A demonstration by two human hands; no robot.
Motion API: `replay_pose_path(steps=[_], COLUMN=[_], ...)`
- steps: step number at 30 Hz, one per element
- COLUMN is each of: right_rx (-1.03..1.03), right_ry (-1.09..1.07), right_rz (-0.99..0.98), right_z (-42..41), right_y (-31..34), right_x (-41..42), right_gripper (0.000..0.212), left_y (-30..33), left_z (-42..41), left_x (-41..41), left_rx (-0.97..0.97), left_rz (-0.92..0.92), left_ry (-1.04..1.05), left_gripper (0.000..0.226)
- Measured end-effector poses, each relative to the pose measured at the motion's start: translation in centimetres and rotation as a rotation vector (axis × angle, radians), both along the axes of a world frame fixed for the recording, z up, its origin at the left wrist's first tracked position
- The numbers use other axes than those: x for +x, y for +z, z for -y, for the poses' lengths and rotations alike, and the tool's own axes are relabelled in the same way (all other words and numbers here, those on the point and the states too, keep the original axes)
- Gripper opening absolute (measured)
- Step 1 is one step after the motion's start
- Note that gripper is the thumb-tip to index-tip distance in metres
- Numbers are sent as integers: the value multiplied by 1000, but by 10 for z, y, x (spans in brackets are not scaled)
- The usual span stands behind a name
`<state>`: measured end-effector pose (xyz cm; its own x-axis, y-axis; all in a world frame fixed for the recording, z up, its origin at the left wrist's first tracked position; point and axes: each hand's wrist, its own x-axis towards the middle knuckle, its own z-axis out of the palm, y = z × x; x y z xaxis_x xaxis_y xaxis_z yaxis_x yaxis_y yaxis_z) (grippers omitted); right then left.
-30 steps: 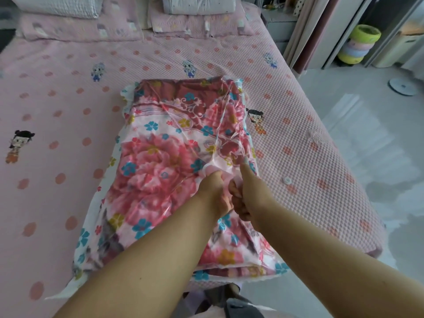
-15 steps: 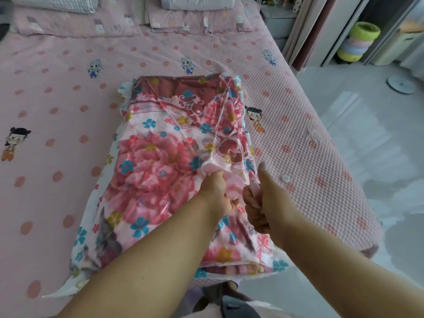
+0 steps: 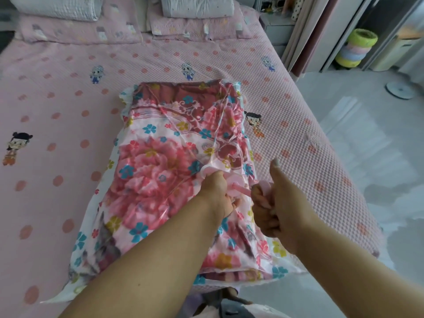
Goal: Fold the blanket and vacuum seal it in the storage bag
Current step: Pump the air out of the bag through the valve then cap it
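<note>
Pink bed [image 3: 68,106]; bagged blanket [image 3: 160,161]; pillows [image 3: 57,8] on top

A pink dotted bed [image 3: 206,63] carries two pillows [image 3: 57,6] at its far edge. Right of it, glossy pale floor [image 3: 367,145], curtains [image 3: 307,31] and stacked coloured rings [image 3: 355,50].

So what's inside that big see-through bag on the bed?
A folded flowery blanket fills the clear storage bag. Its inner layers are hidden, and the arms cover part of it.
</note>
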<state>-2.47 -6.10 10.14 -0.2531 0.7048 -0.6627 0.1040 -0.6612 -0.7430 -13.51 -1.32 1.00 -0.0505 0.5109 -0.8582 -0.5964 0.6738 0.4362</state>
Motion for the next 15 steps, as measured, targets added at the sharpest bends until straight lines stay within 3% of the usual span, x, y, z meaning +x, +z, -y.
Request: replay_pose_path(steps=[4,7,12,15], right_rx=[52,43,-26,-8], right_ry=[-58,-42,-27,-61], right_rz=[9,41,-25,-46], right_z=[-18,-37,-9,-4], right_y=[10,5,19,29], right_x=[-15,-33,-7,-5], right_gripper=[68,66,67,69], left_y=[3,2,6,6], left_z=[-12,-18,-6,-8], left_x=[-4,-8,-4,-3], left_rx=[25,90,-4,5], left_rz=[-30,-30,8,-2], left_ry=[-18,-35,8,10], left_gripper=[28,47,22,22])
